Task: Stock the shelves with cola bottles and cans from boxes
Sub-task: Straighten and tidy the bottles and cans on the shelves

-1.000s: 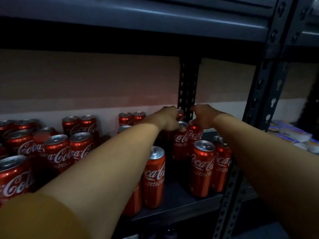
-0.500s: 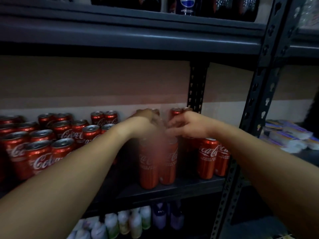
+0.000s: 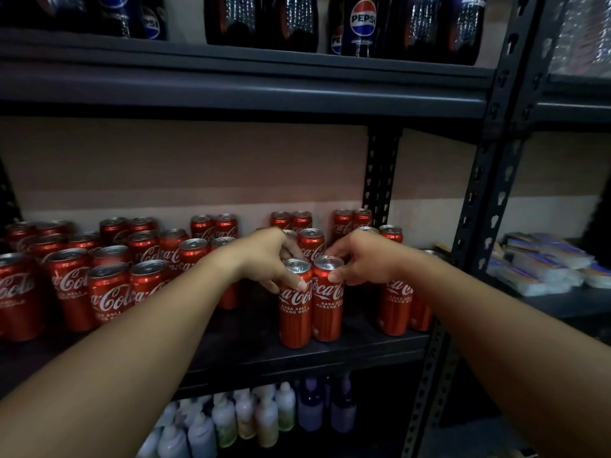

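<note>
Two slim red cola cans stand side by side near the front of the dark middle shelf (image 3: 363, 345). My left hand (image 3: 267, 256) grips the top of the left can (image 3: 295, 312). My right hand (image 3: 367, 257) grips the top of the right can (image 3: 327, 309). Both cans are upright and touch each other. Rows of several more red cans (image 3: 109, 292) fill the shelf to the left and behind, and another pair (image 3: 395, 305) stands to the right under my right forearm.
Dark cola bottles (image 3: 360, 24) line the upper shelf. Pale plastic bottles (image 3: 244, 418) stand on the shelf below. A perforated black upright (image 3: 489, 180) bounds the shelf on the right, with wrapped packets (image 3: 545, 262) on the neighbouring shelf. Bare shelf lies left of the held cans.
Both hands drew back from the rear of the shelf toward the front. They now hold two cans standing at the front edge. The view has tilted up, showing the upper shelf.
</note>
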Demonstrator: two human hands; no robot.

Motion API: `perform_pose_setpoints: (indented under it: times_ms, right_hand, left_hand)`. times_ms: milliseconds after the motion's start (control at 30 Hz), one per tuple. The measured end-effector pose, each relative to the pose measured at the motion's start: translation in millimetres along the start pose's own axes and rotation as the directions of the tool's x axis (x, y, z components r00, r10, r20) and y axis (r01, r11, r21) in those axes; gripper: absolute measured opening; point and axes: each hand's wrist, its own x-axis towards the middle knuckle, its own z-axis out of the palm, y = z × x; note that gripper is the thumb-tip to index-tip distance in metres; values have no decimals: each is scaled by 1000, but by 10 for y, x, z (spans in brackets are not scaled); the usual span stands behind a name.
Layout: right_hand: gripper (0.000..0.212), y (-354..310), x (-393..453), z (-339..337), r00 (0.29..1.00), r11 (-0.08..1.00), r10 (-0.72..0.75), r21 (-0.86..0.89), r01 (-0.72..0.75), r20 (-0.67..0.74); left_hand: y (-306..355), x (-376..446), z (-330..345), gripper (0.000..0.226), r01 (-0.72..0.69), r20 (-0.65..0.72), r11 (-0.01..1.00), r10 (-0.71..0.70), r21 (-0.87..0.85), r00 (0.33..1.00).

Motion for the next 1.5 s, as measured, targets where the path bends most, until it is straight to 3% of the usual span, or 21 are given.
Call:
perform_pose_setpoints:
  times_ms: [367, 900, 1033, 1167, 1267, 1500]
  right_hand:
    - [59, 94, 107, 1, 998, 997, 48, 53, -47, -27]
    - [40, 12, 32, -44, 997, 995, 71, 69, -73, 24]
    - [47, 3, 22, -40, 996, 993, 92, 78, -94, 21]
    - [66, -28, 23, -36, 995, 993, 100, 57, -99, -8]
    - [76, -109, 24, -43, 996, 994, 44, -93, -50, -72]
    - [56, -597, 139, 112, 978, 968, -143, -228, 106, -151]
  left_hand:
    - [-38, 78, 38, 57, -14, -34, 1000, 15, 7, 999]
    - [-60, 44, 34, 55, -64, -20, 996, 65, 69, 998]
    - [-75, 47, 39, 60, -90, -32, 992, 93, 89, 995]
    - [-149, 37, 31, 76, -125, -90, 976, 142, 177, 986]
    - [-253, -11, -42, 78, -99, -138, 978, 126, 186, 982]
    - [-449, -409, -403, 61, -80, -243, 983, 119, 166, 963]
